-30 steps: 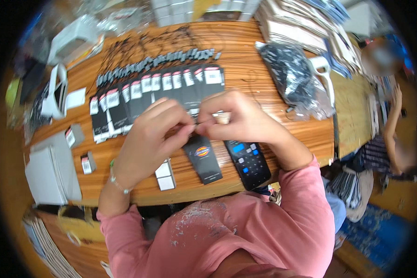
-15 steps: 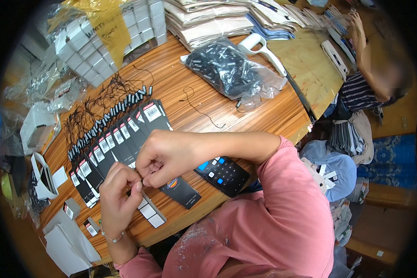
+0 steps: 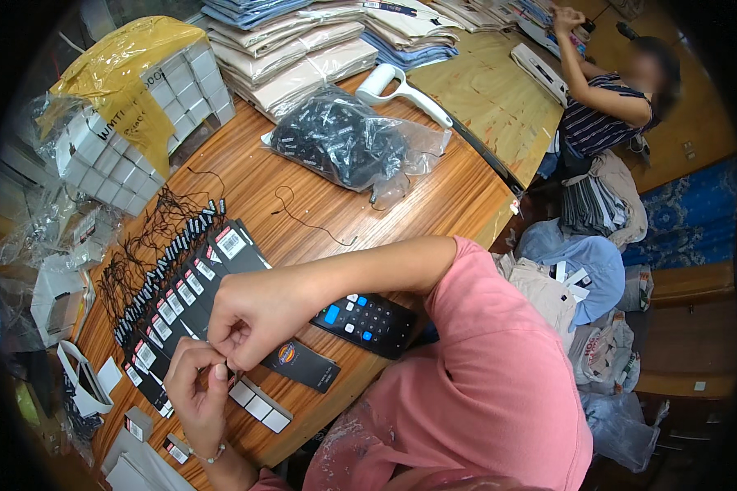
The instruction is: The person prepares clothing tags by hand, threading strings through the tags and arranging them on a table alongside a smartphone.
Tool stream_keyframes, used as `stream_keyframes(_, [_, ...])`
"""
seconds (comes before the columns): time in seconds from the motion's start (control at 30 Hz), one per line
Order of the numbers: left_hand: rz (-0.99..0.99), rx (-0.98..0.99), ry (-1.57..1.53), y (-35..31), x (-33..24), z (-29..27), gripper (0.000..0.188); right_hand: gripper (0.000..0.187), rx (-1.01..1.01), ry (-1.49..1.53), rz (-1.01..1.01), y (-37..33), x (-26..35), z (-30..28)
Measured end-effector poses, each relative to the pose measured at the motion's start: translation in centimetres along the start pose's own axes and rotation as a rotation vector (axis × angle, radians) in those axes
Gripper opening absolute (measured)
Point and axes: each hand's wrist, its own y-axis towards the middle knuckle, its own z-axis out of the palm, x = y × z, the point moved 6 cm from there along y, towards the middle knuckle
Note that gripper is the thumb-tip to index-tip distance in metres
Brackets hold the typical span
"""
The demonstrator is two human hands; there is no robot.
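Observation:
Over the near part of the wooden table [image 3: 319, 233], my left hand [image 3: 198, 393] and my right hand [image 3: 258, 319] meet fingertip to fingertip. Both are closed in a pinch. A tiny dark piece shows at the left fingertips, too small to name. Beyond them fans a row of black hang tags [image 3: 190, 288] with white barcode stickers and black strings [image 3: 151, 237]. Beside my right hand lies a single black hang tag [image 3: 303, 366]. A strip of blank white labels [image 3: 259, 407] is just below my fingers. A dark phone [image 3: 377, 327] with a lit keypad lies under my right forearm.
A clear plastic bag of black strings [image 3: 336, 135] and a white tape-dispenser-like handle [image 3: 422, 105] sit farther back. Folded garments [image 3: 295, 61] and wrapped white boxes [image 3: 139, 123] line the far side. Another person [image 3: 610, 98] works at the far right.
The view has shifted, so the table and tags appear farther left. My hands stay pinched together, and a tiny dark piece now shows at the left fingertips.

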Motion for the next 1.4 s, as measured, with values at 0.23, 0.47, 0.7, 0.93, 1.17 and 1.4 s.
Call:
stream_keyframes(0.23, [0.037,-0.002,0.0,-0.1,0.5,-0.6,0.013,0.016,-0.033,0.073,-0.014,0.5,-1.1,0.3])
stream_keyframes(0.47, [0.112,-0.01,0.193,-0.2,-0.7,-0.4,0.008,0.016,0.019,0.439,0.057,0.8,-2.5,1.1])
stream_keyframes(0.7, [0.192,0.01,0.258,-0.2,-1.0,-0.6,0.006,0.015,0.048,0.515,0.111,0.9,-2.6,1.3])
stream_keyframes(0.93, [0.167,-0.047,0.209,-0.2,-1.1,-0.8,0.003,0.015,0.031,0.515,0.12,0.8,-2.5,1.1])
stream_keyframes(1.17, [0.218,-0.05,0.157,-0.3,-0.8,-1.4,0.008,0.015,0.032,0.472,0.098,0.8,-2.4,1.1])
stream_keyframes(1.4, [0.269,-0.092,0.305,-0.3,-1.5,-1.3,0.008,0.017,0.001,0.494,0.099,0.9,-2.5,1.0])
